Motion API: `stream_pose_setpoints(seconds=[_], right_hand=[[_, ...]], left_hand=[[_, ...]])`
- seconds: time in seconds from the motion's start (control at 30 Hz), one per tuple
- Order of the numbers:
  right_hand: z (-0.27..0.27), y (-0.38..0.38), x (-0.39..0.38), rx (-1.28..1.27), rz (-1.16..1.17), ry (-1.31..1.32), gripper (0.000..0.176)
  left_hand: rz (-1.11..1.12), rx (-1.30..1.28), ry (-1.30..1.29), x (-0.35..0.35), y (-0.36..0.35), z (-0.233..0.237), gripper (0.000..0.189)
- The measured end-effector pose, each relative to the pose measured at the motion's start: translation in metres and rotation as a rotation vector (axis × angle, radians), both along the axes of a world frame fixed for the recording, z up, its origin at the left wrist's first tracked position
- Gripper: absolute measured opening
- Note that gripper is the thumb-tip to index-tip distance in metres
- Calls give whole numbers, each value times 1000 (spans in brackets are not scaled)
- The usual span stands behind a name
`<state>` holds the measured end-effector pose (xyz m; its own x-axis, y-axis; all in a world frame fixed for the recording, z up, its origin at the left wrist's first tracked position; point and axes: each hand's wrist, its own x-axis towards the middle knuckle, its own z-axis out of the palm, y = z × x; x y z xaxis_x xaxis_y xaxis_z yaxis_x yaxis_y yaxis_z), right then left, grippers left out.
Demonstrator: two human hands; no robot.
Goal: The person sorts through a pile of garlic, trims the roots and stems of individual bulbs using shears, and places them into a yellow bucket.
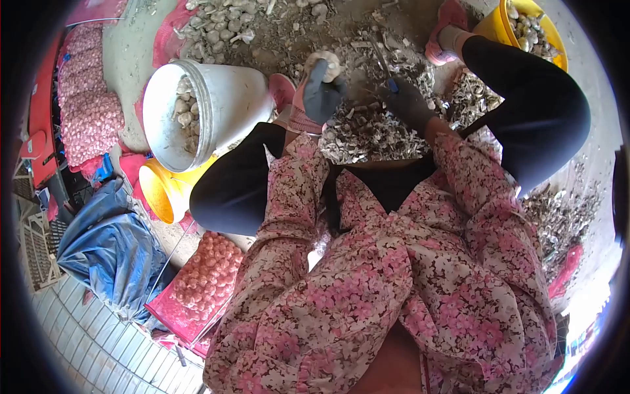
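Observation:
My left hand [319, 95], in a grey-palmed glove, is closed round a pale garlic bulb [333, 67] that shows above its fingers. To the right, my right hand [408, 104], in a dark glove, is wrapped round the blue handle [393, 85] of a tool whose thin dark blade points up and away. The two hands are apart. Beneath and between them lies a heap of dry garlic skins and stalks [374, 134] on the ground.
A white bucket [236, 98] with garlic inside lies tipped at left, above a yellow bucket [157, 192]. Another yellow bucket [496, 27] holds garlic at upper right. Loose garlic [216, 29] lies ahead. Filled net sacks [88, 98] and a blue tarp [115, 243] are at left.

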<state>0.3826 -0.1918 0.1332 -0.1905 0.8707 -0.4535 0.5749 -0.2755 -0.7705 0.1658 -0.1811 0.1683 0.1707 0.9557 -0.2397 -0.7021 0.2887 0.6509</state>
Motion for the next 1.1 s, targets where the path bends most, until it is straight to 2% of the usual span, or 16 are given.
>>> stream_pose_setpoints(seconds=[0.03,0.1,0.17,0.23,0.33,0.43,0.5,0.57,0.67,0.7,0.73,0.83,0.9,0.97,1.03,1.1], right_hand=[[9,-4,-4,-33,-23,62,35],[21,-12,-8,-103,-28,91,38],[27,-24,-9,-19,34,308,38],[46,-26,-12,-132,12,393,31],[17,-29,-24,57,30,717,26],[32,-23,-15,-112,38,647,23],[61,-23,-9,-259,-47,610,23],[65,-21,-10,-400,-118,572,25],[41,-9,-6,-490,-502,734,30],[41,-3,-2,-477,-502,741,30],[42,0,2,-593,-585,930,33],[58,8,-4,-686,-642,1160,42],[55,12,-11,-915,-706,1302,43],[51,8,-14,-1030,-607,1438,41],[59,3,-22,-928,-660,1151,44],[43,-4,-27,-907,-709,1078,43]], left_hand=[[103,-16,-233,-5,7,-1,22],[133,103,-64,-7,9,4,24],[358,-143,-385,1,1,13,28],[279,-102,-430,3,-1,12,29],[242,-289,-111,21,-14,14,34],[-64,-233,-21,15,-19,5,35],[-40,-155,-47,17,-20,5,33],[109,-4,-383,23,-18,32,31],[298,201,-448,-21,-12,58,38],[222,288,-831,-63,-11,50,46],[132,476,-908,-56,-10,94,61],[392,467,-795,-77,0,109,58],[544,87,-613,-74,27,80,46],[430,-113,1120,-72,55,21,33],[547,-507,249,-47,85,-16,18],[412,-442,538,-53,120,-65,21]])
